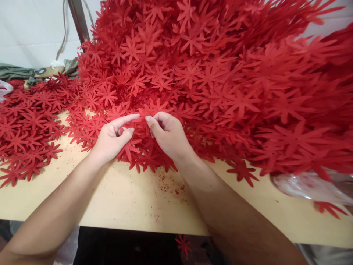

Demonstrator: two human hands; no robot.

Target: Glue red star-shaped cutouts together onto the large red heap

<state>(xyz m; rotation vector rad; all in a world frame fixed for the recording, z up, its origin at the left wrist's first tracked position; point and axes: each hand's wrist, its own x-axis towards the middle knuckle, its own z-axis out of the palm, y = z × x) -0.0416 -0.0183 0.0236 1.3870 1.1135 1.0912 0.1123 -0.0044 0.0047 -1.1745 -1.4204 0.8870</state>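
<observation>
A huge heap of red flower-shaped cutouts [209,73] covers the far and right side of a tan table [132,198]. My left hand [113,136] and my right hand [165,134] meet at the heap's near edge. Both pinch the same small stack of red cutouts [142,116] between thumb and forefinger. The left forefinger lies stretched across the top of it. More cutouts lie flat under both hands.
A thinner spread of red cutouts [24,132] lies at the left. A clear plastic bag [306,186] sits at the right edge under the heap. Grey-green cloth [16,71] and a metal post [78,20] stand at the back. One cutout [182,244] lies below the table's front edge.
</observation>
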